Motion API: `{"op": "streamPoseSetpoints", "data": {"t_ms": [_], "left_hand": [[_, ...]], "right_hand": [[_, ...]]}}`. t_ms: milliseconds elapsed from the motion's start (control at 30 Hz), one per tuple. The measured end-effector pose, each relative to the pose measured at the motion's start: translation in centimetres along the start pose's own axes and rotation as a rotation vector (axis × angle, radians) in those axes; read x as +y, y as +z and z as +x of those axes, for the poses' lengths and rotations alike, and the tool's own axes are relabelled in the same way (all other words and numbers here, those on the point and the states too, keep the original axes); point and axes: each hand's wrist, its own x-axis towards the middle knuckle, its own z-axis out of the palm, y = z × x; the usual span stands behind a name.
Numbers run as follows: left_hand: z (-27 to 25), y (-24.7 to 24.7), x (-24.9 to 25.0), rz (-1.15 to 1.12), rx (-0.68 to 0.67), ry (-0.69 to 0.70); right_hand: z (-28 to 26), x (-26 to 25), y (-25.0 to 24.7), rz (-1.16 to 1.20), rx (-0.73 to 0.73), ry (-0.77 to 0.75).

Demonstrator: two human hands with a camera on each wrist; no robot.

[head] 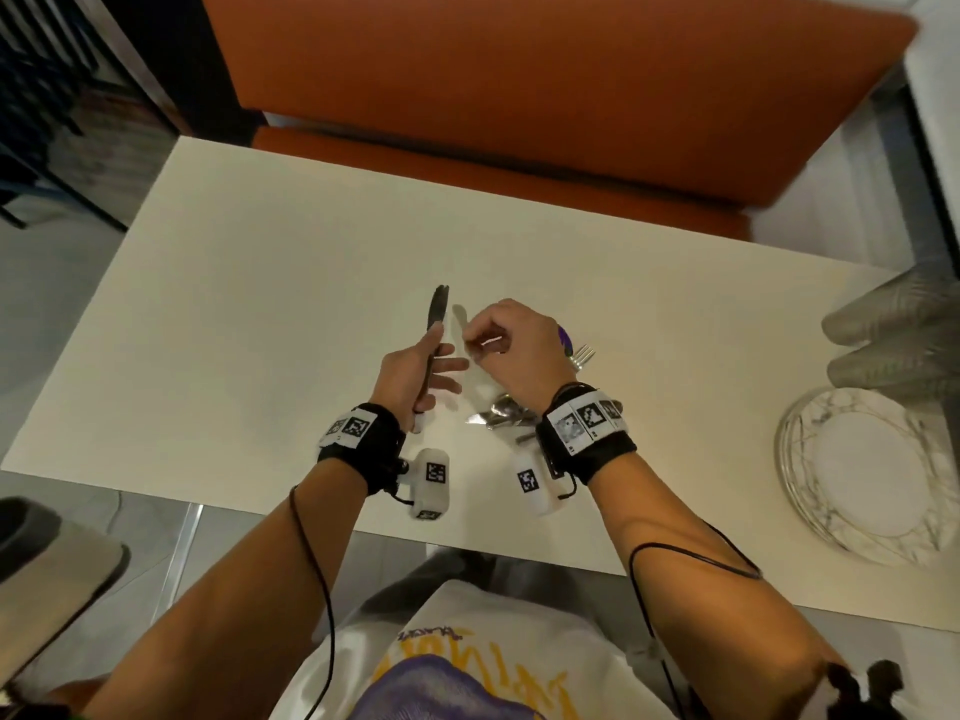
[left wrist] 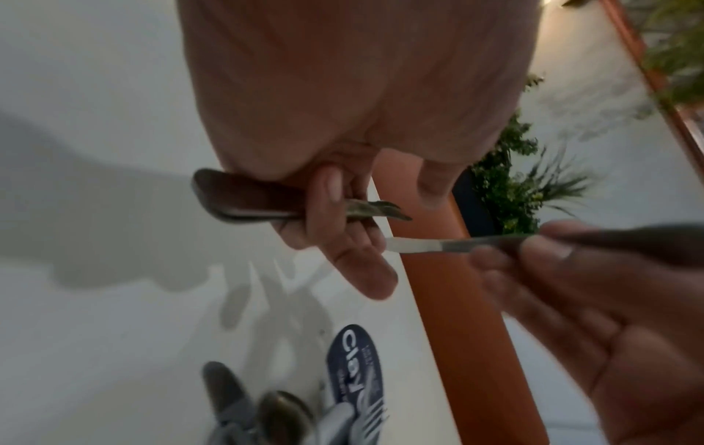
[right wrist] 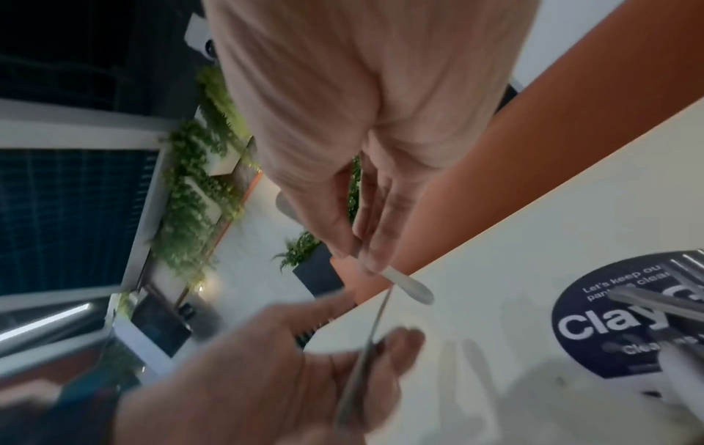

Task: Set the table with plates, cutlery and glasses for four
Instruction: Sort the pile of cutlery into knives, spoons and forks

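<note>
While our left hand grips 1 steel knife and our right hand pinches another thin piece of silver cutlery, either could slip onto the white bench.

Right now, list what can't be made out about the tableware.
Cutlery pile: head view, the right wrist covers most; count unknown.
Glasses: head view, blurred and cut by the right edge; count unknown.
Utensil pinched by the right hand: all views, its grip hides most; type unclear.

A dark knife held upright above cutlery heaped near stacked marbled plates.
</note>
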Motion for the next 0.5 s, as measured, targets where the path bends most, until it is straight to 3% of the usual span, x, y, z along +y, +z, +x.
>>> {"op": "streamPoseSetpoints", "data": {"t_ms": [167,300,400,500], "left_hand": [[-0.1,0.4,1.4,-0.039,-0.024,0.065],[-0.1,0.1,1.5,0.030,-0.006,0.075],[-0.7,0.5,1.6,0.043,-0.037,0.122],[-1.0,0.9,1.4,0.089,-0.065,0.158]], "right_hand": [[-1.5,1.8,1.3,-0.105,-0.120,-0.160],[-1.7,2.1,1.4,-0.131,-0.141,-0.157],[-1.0,1.7,1.4,-0.047,-0.015,-0.016],[0.3,1.9,1.5,-0.013,0.157,0.239]]}}
